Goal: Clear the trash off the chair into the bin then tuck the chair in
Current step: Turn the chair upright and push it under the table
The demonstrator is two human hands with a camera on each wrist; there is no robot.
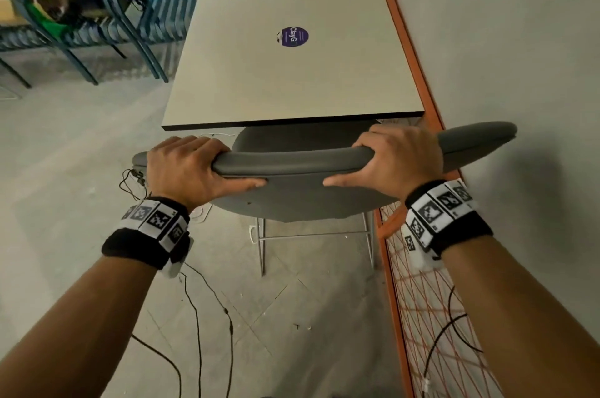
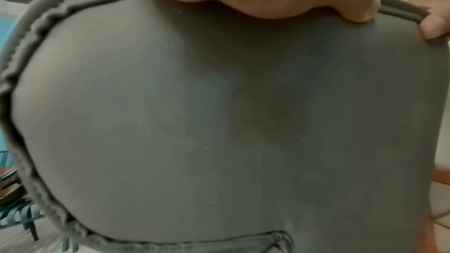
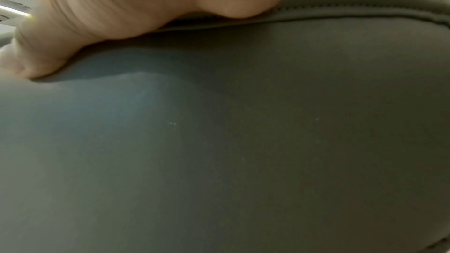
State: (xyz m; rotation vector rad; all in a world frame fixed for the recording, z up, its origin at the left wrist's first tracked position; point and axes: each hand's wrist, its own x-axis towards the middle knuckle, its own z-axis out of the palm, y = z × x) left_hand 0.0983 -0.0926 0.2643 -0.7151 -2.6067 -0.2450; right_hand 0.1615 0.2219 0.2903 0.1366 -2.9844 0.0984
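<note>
While both hands (image 1: 191, 167) grip the chair (image 1: 292, 199), its seat sits under the table (image 1: 292, 73).

Pretty tight on the right: the chair (image 1: 302, 199) sits close to the orange mesh frame (image 1: 418, 284) and the wall (image 1: 503, 40). Its seat is partly under the worktop (image 1: 292, 73), whose near edge overhangs it. Left side has open floor (image 1: 81, 154), just loose cables (image 1: 198, 316) near, and blue chairs (image 1: 107, 17) far left.

Black wristbands (image 1: 136, 246) with white black-patterned marker tags (image 1: 438, 207).
</note>
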